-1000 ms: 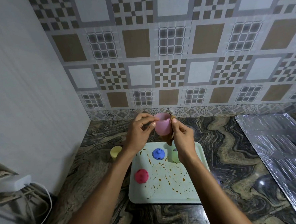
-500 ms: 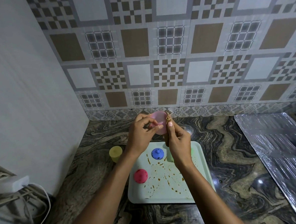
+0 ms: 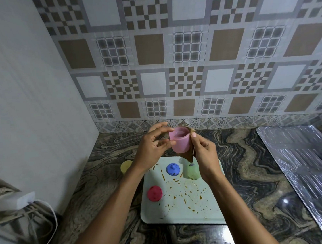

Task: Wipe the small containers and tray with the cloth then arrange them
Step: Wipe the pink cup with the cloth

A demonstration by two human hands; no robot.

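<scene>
Pink container [image 3: 179, 140] empty, gripped by left hand [image 3: 150, 149]; right hand [image 3: 203, 155] pinches cloth [image 3: 189, 155].

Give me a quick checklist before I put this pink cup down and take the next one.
1. Grip on pink cup: ok, left hand holds it.
2. Hold on cloth: ok, right hand pinches it against the cup's side.
3. Inside of pink cup clean: cannot tell, blurred.
4. State of tray: not ok, brown spatter across it.
5. Are red cup and blue cup clean: not ok, dark specks show.
</scene>
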